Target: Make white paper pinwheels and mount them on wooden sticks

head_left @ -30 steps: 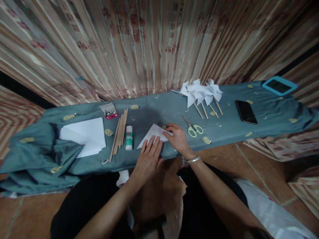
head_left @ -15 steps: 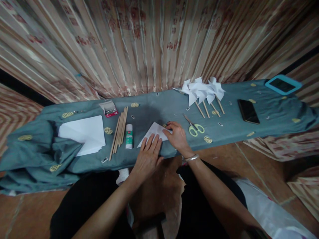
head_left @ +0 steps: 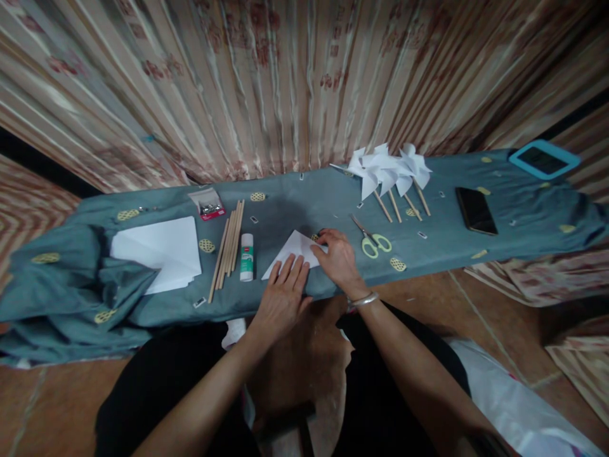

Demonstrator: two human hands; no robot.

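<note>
A white sheet of paper folded into a triangle [head_left: 295,244] lies on the cloth in front of me. My left hand [head_left: 284,292] rests flat on its lower edge, fingers stretched out and pressing it down. At the paper's right corner is my right hand [head_left: 337,257], its fingers bent and its thumb on the sheet, gripping that corner. Part of the right corner is hidden under this hand. A glue stick [head_left: 246,257] stands or lies just left of the paper. To the right are scissors [head_left: 371,240] with light green handles.
Wooden sticks [head_left: 228,247], a small box of metal pins [head_left: 208,204] and a paper stack [head_left: 159,251] are at left. Paper pinwheels [head_left: 387,171] on sticks lie at the back right. Further right are a phone [head_left: 476,211] and a blue-framed tablet [head_left: 545,160]. A curtain [head_left: 285,89] hangs behind.
Hardly anything differs: both hands keep their places on the folded paper. The view has shifted very slightly.
</note>
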